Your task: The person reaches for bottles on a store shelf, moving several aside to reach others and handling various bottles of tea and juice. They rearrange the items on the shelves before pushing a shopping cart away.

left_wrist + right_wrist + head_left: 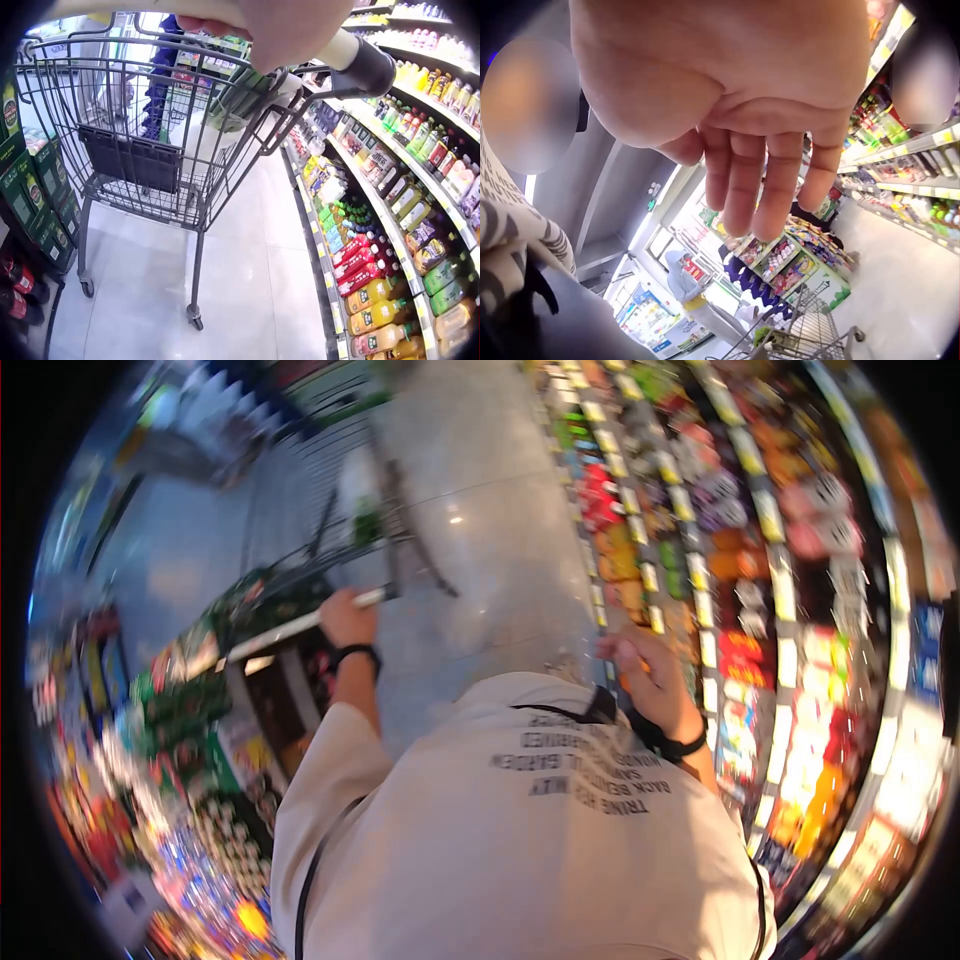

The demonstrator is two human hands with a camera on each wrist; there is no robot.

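Note:
My left hand (349,618) grips the pale handle (288,632) of a wire shopping cart (127,161). Seen from the left wrist, the fingers wrap over the handle near its black end cap (366,69). Inside the basket are long green leafy vegetables (238,94) and a white bundle (196,142) beside them. My right hand (648,672) hangs in the air by the shelves on the right, holding nothing. Its fingers (742,180) are extended with a slight bend in the right wrist view, the palm facing that camera.
Shelves of bottled drinks (379,292) line the right side of the tiled aisle (232,300). Green cartons (45,187) are stacked on the left, with dark bottles (22,289) below. A person in a grey hood (686,281) stands farther off beyond the cart.

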